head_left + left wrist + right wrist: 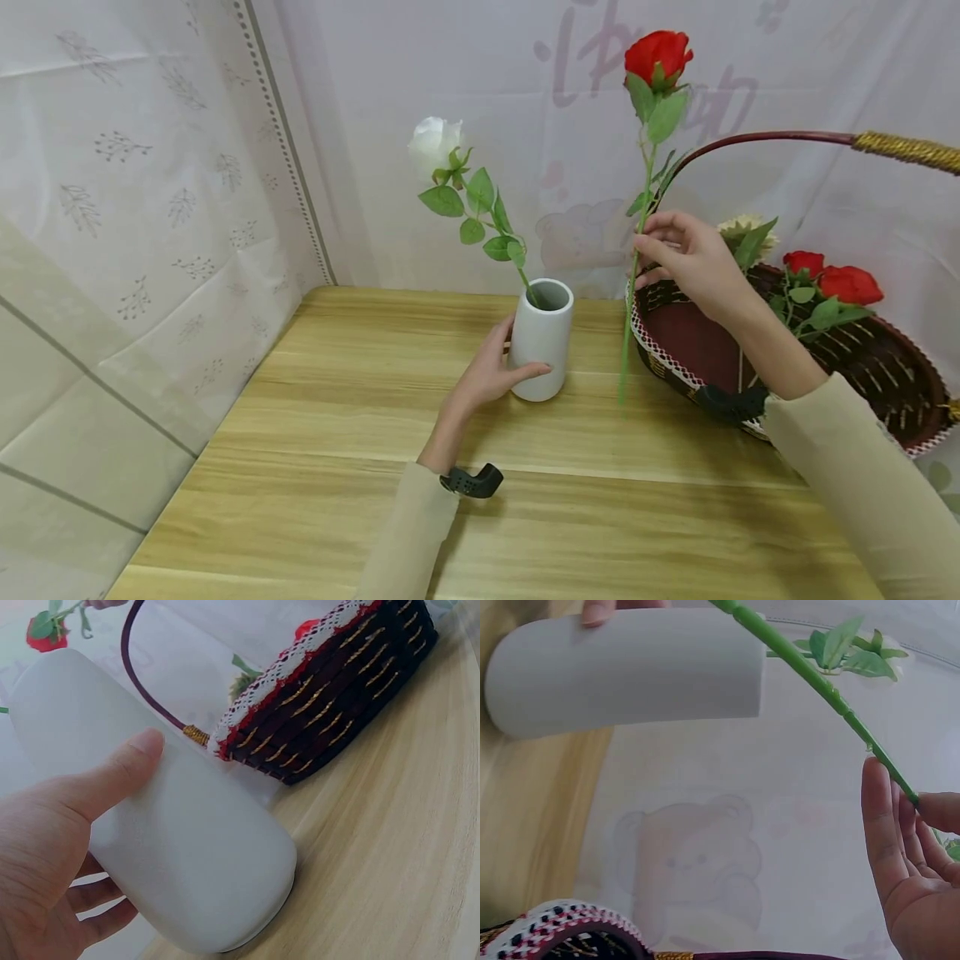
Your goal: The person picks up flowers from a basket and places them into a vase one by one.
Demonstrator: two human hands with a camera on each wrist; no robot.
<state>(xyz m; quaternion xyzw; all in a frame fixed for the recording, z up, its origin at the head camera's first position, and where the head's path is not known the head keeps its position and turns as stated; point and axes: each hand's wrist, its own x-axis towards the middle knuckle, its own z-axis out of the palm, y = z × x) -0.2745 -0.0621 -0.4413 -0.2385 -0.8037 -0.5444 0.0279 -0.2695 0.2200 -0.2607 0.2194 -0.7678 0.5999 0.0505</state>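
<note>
I've the right hand (693,262) pinching the red rose (666,118), bloom (657,58) at twelve o'clock; left hand (489,372) clasps the vase (542,340) toward two.

Over the link I read the vase (542,337) as plain white, and the white rose (437,150) near twelve o'clock as green-leaved. At one o'clock I get a vivid red rose (658,60) on bright green. My three-o'clock basket (322,705) shows dark brown with gold streaks and red-and-white edging. I see grey sprigs patterning the off-white cloth (135,225) at nine, and yellow-brown grain across the tabletop (337,500).
</note>
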